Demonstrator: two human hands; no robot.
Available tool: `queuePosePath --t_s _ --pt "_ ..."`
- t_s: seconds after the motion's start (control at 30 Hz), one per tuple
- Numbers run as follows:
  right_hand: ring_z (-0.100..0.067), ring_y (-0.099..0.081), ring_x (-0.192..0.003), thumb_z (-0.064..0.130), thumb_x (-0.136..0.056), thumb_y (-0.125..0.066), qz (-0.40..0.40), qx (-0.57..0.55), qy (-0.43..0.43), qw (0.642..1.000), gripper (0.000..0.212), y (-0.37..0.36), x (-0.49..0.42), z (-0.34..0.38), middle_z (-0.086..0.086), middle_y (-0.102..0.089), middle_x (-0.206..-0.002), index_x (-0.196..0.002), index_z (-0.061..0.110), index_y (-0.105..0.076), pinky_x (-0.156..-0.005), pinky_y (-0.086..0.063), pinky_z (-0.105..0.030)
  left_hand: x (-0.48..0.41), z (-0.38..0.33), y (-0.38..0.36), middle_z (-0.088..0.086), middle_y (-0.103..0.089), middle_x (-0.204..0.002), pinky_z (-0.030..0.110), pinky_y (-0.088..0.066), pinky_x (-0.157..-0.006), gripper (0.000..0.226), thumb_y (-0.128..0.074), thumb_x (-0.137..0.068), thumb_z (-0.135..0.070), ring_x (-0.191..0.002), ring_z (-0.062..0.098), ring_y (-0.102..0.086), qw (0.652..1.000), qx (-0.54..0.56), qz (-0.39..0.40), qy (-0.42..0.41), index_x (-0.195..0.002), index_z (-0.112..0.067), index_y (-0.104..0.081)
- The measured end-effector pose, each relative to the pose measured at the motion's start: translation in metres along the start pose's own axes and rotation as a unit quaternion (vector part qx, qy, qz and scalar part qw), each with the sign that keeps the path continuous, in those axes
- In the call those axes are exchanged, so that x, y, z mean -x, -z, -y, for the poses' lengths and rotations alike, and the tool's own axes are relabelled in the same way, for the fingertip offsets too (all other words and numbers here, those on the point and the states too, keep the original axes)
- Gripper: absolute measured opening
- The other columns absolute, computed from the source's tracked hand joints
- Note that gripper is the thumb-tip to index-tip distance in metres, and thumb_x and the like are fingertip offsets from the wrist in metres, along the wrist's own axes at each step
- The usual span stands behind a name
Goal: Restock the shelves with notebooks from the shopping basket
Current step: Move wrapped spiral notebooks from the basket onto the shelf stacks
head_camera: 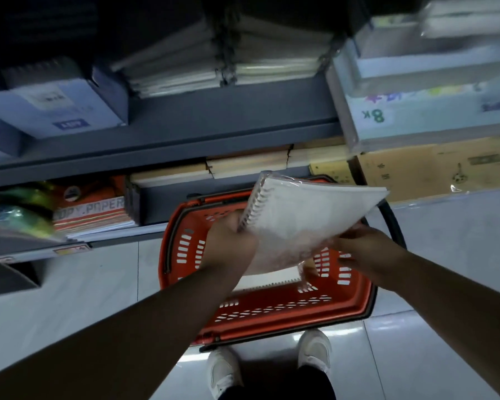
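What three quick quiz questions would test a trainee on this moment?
1. True or false: the wrapped notebook lies flat inside the red basket.
2. Which grips it? A) left hand only B) right hand only C) both
3. What lies in the basket beneath it?
Key: 1 false, it is held above the basket; 2 C; 3 a second spiral notebook.

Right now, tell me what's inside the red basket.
In the basket, one spiral notebook lies flat. The held notebook, left hand and right hand hide most of the rest.
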State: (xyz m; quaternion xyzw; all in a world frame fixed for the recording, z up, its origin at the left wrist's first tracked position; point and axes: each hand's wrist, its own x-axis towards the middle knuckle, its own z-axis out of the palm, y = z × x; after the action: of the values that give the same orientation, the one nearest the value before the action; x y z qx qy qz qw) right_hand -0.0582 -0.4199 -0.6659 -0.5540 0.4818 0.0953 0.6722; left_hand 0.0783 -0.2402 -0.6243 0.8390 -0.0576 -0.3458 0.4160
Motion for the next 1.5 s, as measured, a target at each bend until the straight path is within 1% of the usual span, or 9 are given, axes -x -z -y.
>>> queuePosePath --t_s 0.13,0.4,0.67,0.83,0.97,1.07,1.17,1.3,1.5 --pt "-0.025 -0.069 -0.094 0.003 -0.080 -0.072 -0.050 -0.003 0.053 0.997 0.026 0.007 0.033 0.022 -0.005 -0.075 -0.095 -0.104 0.013 -0.069 -0.085 -0.055 -0.043 0.018 -0.032 0.021 0.000 -0.068 -0.080 0.023 -0.048 -0.057 0.024 -0.055 -0.086 -0.002 -0.070 0.015 -0.062 1.000 0.028 -0.012 0.002 -0.092 -0.023 -0.067" --pt "-0.001 -0.068 -0.058 0.006 -0.083 -0.072 -0.107 0.026 0.149 0.983 0.016 0.020 0.108 0.086 0.014 -0.072 -0.066 -0.084 0.021 -0.068 -0.045 -0.046 -0.009 0.061 -0.108 0.066 -0.015 -0.069 -0.073 0.026 -0.053 -0.070 0.034 -0.055 -0.080 0.003 -0.078 0.010 -0.065 0.996 0.068 0.017 -0.045 -0.072 -0.028 -0.066" --pt "0.018 -0.061 -0.071 0.006 -0.085 -0.069 -0.129 0.107 0.237 0.957 0.020 0.030 0.220 0.142 0.027 -0.066 -0.073 -0.093 0.025 -0.068 -0.053 -0.042 0.000 0.144 -0.170 0.117 -0.020 -0.070 -0.070 0.009 -0.048 -0.052 0.041 -0.053 -0.080 0.012 -0.063 -0.007 -0.066 0.986 0.098 0.084 -0.104 -0.081 -0.027 -0.068" --pt "0.009 -0.065 -0.077 0.010 -0.084 -0.071 -0.168 0.143 0.288 0.932 0.024 0.037 0.283 0.174 0.025 -0.070 -0.079 -0.075 0.032 -0.068 -0.063 -0.044 -0.007 0.185 -0.203 0.145 -0.008 -0.074 -0.096 0.014 -0.055 -0.068 0.043 -0.054 -0.079 0.014 -0.086 0.005 -0.070 0.977 0.117 0.097 -0.152 -0.095 -0.022 -0.071" --pt "0.011 -0.063 -0.074 0.013 -0.084 -0.072 -0.187 0.172 0.328 0.910 0.022 0.044 0.326 0.203 0.032 -0.067 -0.072 -0.072 0.032 -0.068 -0.056 -0.042 -0.002 0.206 -0.228 0.164 -0.005 -0.075 -0.098 0.019 -0.055 -0.076 0.046 -0.053 -0.078 0.018 -0.091 0.011 -0.071 0.968 0.127 0.103 -0.190 -0.089 -0.023 -0.071" --pt "0.002 -0.066 -0.078 0.013 -0.085 -0.070 -0.189 0.171 0.353 0.900 0.022 0.045 0.352 0.225 0.027 -0.070 -0.078 -0.078 0.033 -0.070 -0.062 -0.052 -0.011 0.217 -0.249 0.179 -0.007 -0.074 -0.100 0.022 -0.054 -0.080 0.048 -0.055 -0.081 0.020 -0.093 0.010 -0.070 0.957 0.128 0.114 -0.235 -0.092 -0.025 -0.069" --pt "0.005 -0.065 -0.079 0.013 -0.086 -0.069 -0.206 0.174 0.376 0.886 0.021 0.048 0.372 0.246 0.025 -0.070 -0.078 -0.079 0.033 -0.069 -0.061 -0.048 -0.008 0.229 -0.273 0.193 -0.019 -0.074 -0.092 0.011 -0.051 -0.074 0.043 -0.060 -0.085 0.012 -0.090 -0.001 -0.069 0.945 0.112 0.120 -0.283 -0.094 -0.030 -0.067" --pt "-0.033 -0.064 -0.086 0.019 -0.090 -0.066 -0.227 0.185 0.389 0.873 0.009 0.052 0.392 0.270 -0.015 -0.070 -0.093 -0.090 0.011 -0.069 -0.074 -0.056 -0.046 0.244 -0.301 0.207 -0.017 -0.074 -0.092 0.010 -0.051 -0.071 0.028 -0.060 -0.091 0.002 -0.089 0.000 -0.069 0.930 0.129 0.112 -0.324 -0.098 -0.024 -0.066" --pt "-0.018 -0.068 -0.070 0.016 -0.090 -0.066 -0.234 0.109 0.413 0.873 0.008 0.048 0.418 0.302 -0.004 -0.073 -0.080 -0.082 0.016 -0.067 -0.068 -0.058 -0.036 0.270 -0.334 0.225 -0.014 -0.075 -0.090 0.015 -0.054 -0.065 0.022 -0.057 -0.095 -0.003 -0.082 0.004 -0.071 0.919 0.174 0.098 -0.341 -0.098 -0.023 -0.066"
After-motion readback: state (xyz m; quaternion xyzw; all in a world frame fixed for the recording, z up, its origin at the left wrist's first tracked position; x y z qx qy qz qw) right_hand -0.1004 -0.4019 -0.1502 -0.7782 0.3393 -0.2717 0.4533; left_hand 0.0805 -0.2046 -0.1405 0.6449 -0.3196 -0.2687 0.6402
